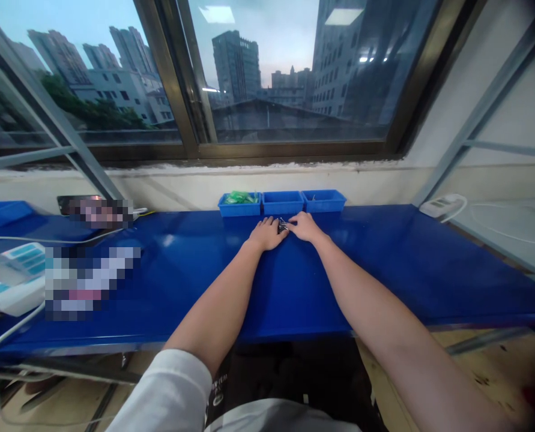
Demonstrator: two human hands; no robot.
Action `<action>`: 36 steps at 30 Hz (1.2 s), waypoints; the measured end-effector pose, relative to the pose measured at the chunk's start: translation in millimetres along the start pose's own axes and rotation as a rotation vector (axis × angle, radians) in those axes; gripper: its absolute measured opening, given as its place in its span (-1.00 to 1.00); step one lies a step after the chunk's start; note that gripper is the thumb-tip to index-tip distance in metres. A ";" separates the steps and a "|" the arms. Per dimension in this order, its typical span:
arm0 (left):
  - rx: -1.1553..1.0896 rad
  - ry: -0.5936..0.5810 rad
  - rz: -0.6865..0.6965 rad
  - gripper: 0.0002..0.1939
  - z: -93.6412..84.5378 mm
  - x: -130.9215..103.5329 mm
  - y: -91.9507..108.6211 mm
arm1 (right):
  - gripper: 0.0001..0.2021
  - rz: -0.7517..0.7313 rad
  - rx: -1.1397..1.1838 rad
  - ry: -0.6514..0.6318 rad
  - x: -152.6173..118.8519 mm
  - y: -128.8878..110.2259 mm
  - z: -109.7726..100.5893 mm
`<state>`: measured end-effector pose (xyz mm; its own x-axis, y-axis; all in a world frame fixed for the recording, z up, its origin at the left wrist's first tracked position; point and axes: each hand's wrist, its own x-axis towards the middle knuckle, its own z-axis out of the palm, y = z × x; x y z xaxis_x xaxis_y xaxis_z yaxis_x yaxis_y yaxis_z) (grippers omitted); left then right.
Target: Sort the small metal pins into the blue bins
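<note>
Some small, shiny metal pieces [283, 225] lie in a little cluster on the blue tabletop, between my two hands. They are too small to name. My left hand [267, 234] rests flat on the table at the left of the cluster, fingers stretched forward and thumb beside the pieces. From the right, my right hand [306, 228] reaches in with thumb and forefinger close together at one thin metal piece. Just behind the hands stand three blue bins: the left bin [240, 210] holds green plastic material, the middle bin [283, 209] shows no contents, and the right bin [325, 208] holds a few thin pieces.
A blue table [181, 300] runs beneath a window. At the left are a white device with a blue-green panel [17, 273], blurred-out items, cables and another blue bin [3, 211]. A white power strip [442, 205] lies at the right by a grey metal frame post [469, 126].
</note>
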<state>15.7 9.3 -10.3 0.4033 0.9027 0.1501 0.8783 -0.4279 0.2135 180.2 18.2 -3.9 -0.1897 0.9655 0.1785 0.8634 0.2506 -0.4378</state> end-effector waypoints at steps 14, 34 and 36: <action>-0.084 0.111 0.123 -0.44 -0.3 -1.2 0.7 | -0.88 0.002 0.154 0.088 -8.3 3.2 -4.4; -0.283 0.436 0.207 -0.72 -7.8 -2.0 1.4 | -0.74 -0.068 1.085 0.114 -7.0 -2.4 1.0; -0.278 0.456 0.200 -0.72 -7.8 -2.1 1.4 | -0.75 -0.053 1.116 0.099 -7.5 -2.8 -0.5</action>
<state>14.0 6.4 -2.8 0.3486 0.7181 0.6023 0.6707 -0.6400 0.3749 179.4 10.3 -3.5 -0.1330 0.9542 0.2678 -0.0561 0.2626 -0.9633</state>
